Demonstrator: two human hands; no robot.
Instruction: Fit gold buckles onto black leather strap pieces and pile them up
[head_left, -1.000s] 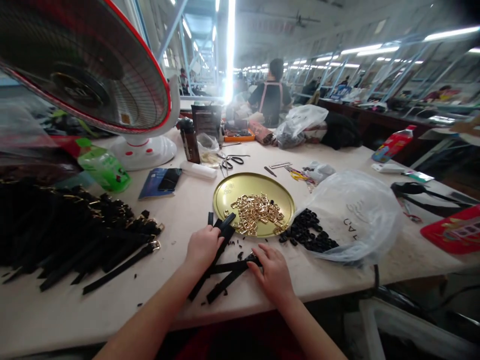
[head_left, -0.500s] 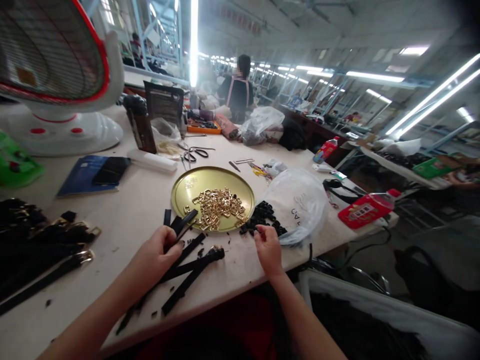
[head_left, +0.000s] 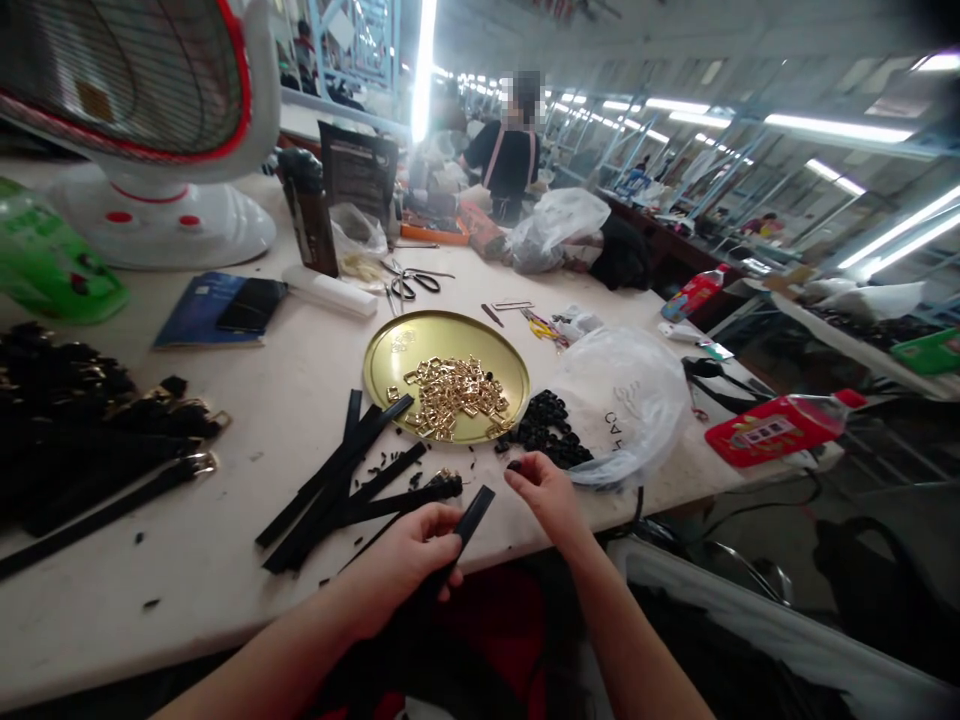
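My left hand is closed around a black strap, whose end sticks out past the thumb at the table's front edge. With thumb and forefinger, my right hand pinches a small black loop, a short way right of the strap's end. Just beyond it lies a pile of small black loops, partly under a clear plastic bag. A round gold tray holds a heap of gold buckles. More black straps lie crossed on the table left of my hands.
Finished-looking black straps with gold buckles are heaped at the left. A fan, a blue notebook, scissors and a red bottle stand or lie around. Another person is farther back.
My left hand has come right and toward me, drawing one strap away from the others. My right hand has moved slightly off the loop pile with a small black loop. The view has shifted.
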